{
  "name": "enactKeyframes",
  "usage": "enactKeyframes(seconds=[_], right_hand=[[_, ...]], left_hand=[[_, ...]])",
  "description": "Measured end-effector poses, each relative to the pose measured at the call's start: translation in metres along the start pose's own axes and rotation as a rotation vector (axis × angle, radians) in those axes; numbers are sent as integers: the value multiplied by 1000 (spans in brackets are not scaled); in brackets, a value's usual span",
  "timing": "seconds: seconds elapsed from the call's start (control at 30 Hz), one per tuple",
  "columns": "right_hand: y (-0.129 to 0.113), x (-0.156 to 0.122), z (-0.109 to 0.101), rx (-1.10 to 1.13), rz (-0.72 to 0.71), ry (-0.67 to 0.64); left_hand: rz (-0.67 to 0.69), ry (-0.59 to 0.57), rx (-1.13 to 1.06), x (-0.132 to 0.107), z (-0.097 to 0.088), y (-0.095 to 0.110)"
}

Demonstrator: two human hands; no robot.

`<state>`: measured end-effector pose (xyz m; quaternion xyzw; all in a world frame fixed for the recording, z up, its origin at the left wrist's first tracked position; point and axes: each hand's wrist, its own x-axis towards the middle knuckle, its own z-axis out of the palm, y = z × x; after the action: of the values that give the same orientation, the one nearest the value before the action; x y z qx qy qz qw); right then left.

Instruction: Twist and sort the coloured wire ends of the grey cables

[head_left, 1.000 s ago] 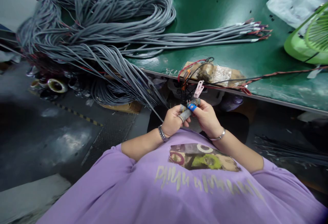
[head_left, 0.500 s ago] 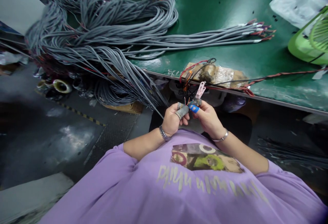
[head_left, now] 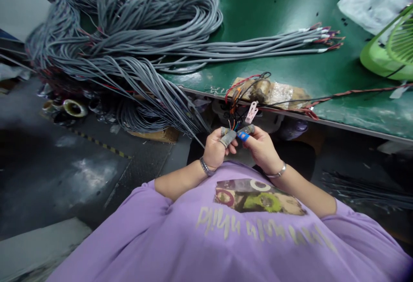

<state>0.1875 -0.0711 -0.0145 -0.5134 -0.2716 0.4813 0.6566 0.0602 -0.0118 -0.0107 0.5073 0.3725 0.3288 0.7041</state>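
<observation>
My left hand (head_left: 217,149) and my right hand (head_left: 262,149) meet just below the edge of the green table (head_left: 277,2), in front of my purple shirt. Both are closed in a pinch, with grey finger cots on the left fingertips and a blue one on the right. Between them they hold the stripped end of a grey cable (head_left: 180,120), whose thin coloured wires (head_left: 232,125) stick up. The cable runs off to the upper left into a hanging bundle. A small pink clip (head_left: 251,112) hangs right above the fingers.
A big tangle of grey cables (head_left: 122,28) covers the table's left and spills over its edge. A straight cable bundle (head_left: 274,45) with red ends lies across the middle. A taped block with red and black wires (head_left: 267,90) sits at the edge. A green fan (head_left: 392,49) stands right.
Both hands have risen slightly toward the pink clip, and the coloured wire ends now show above the fingertips. The view has shifted a little.
</observation>
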Motion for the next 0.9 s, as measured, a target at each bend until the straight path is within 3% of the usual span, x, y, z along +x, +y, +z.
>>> enactKeyframes(seconds=[0.13, 0.23, 0.37, 0.6, 0.8, 0.9], right_hand=[[3, -1, -5, -14, 16, -50], [1, 2, -13, 108, 98, -76], [-8, 7, -25, 253, 198, -151], [-19, 16, -25, 143, 208, -233], [-23, 22, -28, 74, 227, -405], [-24, 22, -28, 48, 215, -419]], left_hand=[[-23, 16, -18, -1, -2, 1], [-34, 11, -8, -2, -4, 2], [-44, -90, 47, -3, -7, 1], [-112, -275, 193, -6, -6, 6], [-197, -315, 185, -6, -7, 8], [-222, -315, 165, -5, -8, 6]])
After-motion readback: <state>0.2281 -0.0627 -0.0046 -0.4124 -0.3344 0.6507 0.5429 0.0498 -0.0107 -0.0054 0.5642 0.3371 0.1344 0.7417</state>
